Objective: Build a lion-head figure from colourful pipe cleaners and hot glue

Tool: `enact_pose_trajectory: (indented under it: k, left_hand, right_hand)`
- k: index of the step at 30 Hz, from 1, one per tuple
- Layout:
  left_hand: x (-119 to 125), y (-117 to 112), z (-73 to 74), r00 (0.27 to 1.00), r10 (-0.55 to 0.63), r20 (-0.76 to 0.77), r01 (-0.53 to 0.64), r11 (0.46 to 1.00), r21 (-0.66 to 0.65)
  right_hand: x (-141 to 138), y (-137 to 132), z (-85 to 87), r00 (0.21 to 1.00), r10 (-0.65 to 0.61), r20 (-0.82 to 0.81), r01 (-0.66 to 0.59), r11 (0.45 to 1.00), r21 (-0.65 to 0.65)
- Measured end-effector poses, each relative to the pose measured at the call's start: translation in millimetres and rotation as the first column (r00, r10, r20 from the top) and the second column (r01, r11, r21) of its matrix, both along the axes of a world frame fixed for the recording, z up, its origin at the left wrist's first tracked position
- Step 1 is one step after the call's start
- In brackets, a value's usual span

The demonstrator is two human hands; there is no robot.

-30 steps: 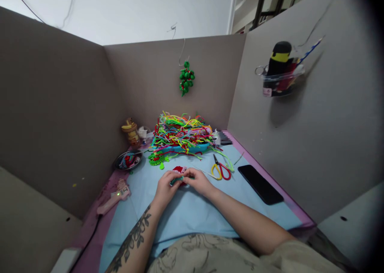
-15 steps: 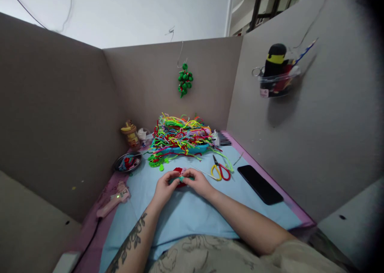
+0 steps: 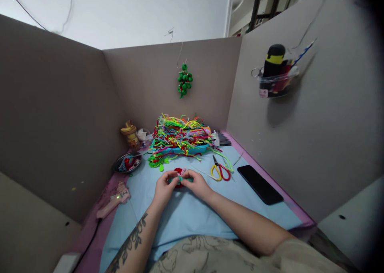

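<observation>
Between my hands, over the middle of the blue cloth point(image 3: 192, 217), is a small craft piece point(image 3: 180, 184) in red, pink and teal that looks like pipe cleaner. My left hand point(image 3: 165, 185) pinches its teal part from the left. From the right, the thumb and fingers of my right hand point(image 3: 196, 182) close on the same teal part. Red and pink show behind and below the fingertips, and the fingers cover much of the piece. Scissors point(image 3: 220, 172) with one yellow and one red handle lie to the right, apart from my hands.
Behind my hands a blue tray point(image 3: 196, 149) overflows with colourful pipe cleaners point(image 3: 180, 131), with a green piece point(image 3: 155, 161) before it. A dark bowl point(image 3: 115, 167) and a pink glue gun point(image 3: 112, 204) lie left; a phone point(image 3: 259, 185) lies right. Grey panels point(image 3: 168, 77) surround the table.
The fingers have shifted very slightly around the teal part, and a little more of the pink shows. My view has moved a touch. Nothing else has changed.
</observation>
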State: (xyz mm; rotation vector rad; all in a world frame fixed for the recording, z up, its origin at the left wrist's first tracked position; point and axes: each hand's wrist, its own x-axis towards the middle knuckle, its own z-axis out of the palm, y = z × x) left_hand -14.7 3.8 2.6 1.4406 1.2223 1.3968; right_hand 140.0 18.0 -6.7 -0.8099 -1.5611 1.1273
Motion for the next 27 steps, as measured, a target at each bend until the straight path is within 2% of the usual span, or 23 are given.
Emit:
enact_pose_trajectory:
  k: [4,8,15,18,21,24,27]
  left_hand:
    - [-0.3,0.0,-0.5,0.999,0.018,-0.027,-0.017,1.0,0.025]
    - [1.1,-2.0,2.3,0.999,0.026,-0.036,-0.025,0.999,0.044]
    - [3.2,-6.3,7.0,1.0,-0.002,-0.006,0.003,0.998,0.059]
    - [3.1,-6.2,7.8,0.999,0.007,-0.038,-0.004,0.997,0.074]
    - [2.9,-6.1,7.5,0.999,0.019,-0.041,-0.017,0.998,0.057]
    - [2.9,-6.5,7.0,1.0,-0.008,-0.024,0.009,0.998,0.055]
    - [3.1,-6.8,6.7,0.999,-0.031,0.023,0.029,0.996,0.079]
  right_hand:
    - [-2.3,3.1,-2.9,0.995,0.042,-0.092,-0.053,0.99,-0.127]
    - [-3.1,3.0,-2.3,0.979,0.092,-0.18,-0.142,0.947,-0.287]
    - [0.9,3.7,-0.4,0.965,0.187,-0.186,-0.247,0.889,-0.385]
    - [1.9,3.9,-2.2,0.972,0.185,-0.144,-0.22,0.934,-0.281]
    - [2.2,0.9,-1.1,0.996,0.088,-0.007,-0.088,0.995,-0.042]
    - [2.7,-3.0,3.4,0.988,-0.068,0.139,0.048,0.988,0.144]
    - [3.3,-4.6,7.4,0.976,-0.131,0.175,0.095,0.975,0.201]
